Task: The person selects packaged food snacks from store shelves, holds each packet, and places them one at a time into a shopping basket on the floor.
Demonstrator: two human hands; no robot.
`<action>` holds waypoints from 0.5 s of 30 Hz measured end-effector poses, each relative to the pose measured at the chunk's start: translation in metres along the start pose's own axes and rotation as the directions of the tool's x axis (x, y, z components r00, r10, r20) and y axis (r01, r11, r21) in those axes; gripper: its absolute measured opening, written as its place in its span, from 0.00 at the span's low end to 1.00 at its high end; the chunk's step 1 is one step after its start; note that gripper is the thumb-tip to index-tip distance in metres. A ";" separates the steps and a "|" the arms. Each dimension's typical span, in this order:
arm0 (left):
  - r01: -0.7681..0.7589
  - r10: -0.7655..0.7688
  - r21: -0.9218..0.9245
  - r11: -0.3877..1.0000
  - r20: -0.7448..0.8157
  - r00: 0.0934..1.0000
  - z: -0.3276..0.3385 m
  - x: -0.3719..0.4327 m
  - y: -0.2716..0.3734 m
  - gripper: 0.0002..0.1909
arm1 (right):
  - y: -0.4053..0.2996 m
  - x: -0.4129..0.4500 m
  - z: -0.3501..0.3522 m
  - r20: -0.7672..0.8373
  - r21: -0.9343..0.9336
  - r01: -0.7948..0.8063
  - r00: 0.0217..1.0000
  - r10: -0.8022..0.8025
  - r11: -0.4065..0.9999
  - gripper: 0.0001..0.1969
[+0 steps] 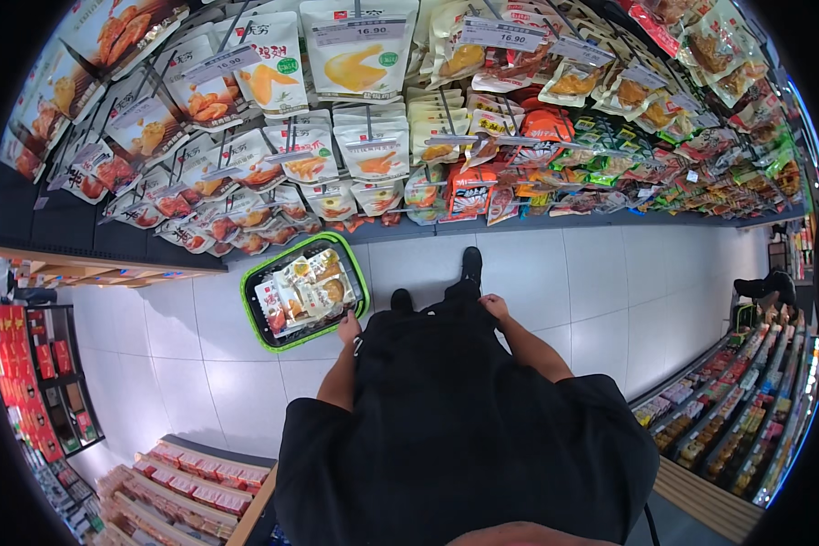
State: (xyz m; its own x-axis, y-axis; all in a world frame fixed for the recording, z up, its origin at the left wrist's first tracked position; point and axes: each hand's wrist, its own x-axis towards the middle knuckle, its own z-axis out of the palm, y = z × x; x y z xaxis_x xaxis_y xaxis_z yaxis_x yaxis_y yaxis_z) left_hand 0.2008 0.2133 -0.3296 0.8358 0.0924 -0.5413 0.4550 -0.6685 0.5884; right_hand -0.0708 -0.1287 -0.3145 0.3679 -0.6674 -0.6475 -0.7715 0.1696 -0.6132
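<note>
A black shopping basket with a green rim (361, 273) stands on the floor at my left, near the foot of the snack display. Inside it lie several sealed snack packets (308, 293), mostly white and gold with food pictures. My left hand (349, 327) hangs at the basket's near right corner; whether it touches the rim is unclear. Beside my dark trousers is my right hand (495, 306), its fingers curled near the cloth. Neither hand shows a thing in its grasp. Before me hang rows of packaged snacks, including a large white pouch (358, 58).
Metal display hooks with price tags (504, 35) jut out above the dark shelf base (409, 232). Low shelves of boxed goods (198, 478) stand behind me at left, and tiered shelves (723, 403) at right. Another person's dark shoes (768, 286) show at far right.
</note>
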 end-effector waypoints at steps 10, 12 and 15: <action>-0.005 0.005 -0.032 0.999 -0.020 1.000 0.001 0.004 -0.002 0.29 | 0.006 0.004 0.001 0.018 0.057 -0.007 1.000 0.006 0.998 0.08; 0.005 -0.005 -0.024 1.000 0.011 1.000 -0.001 0.003 0.001 0.29 | 0.006 0.003 0.001 0.023 0.089 -0.008 1.000 0.006 0.996 0.09; 0.008 -0.008 -0.039 0.999 0.001 1.000 -0.004 -0.002 0.007 0.29 | 0.007 0.003 0.001 0.012 0.053 -0.008 1.000 0.008 0.999 0.09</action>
State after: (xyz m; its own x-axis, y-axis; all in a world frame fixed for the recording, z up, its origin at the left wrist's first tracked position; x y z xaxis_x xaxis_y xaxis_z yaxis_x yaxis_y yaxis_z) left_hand 0.2032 0.2112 -0.3218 0.8316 0.0968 -0.5468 0.4733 -0.6385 0.6068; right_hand -0.0743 -0.1288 -0.3214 0.3685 -0.6570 -0.6577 -0.7461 0.2131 -0.6308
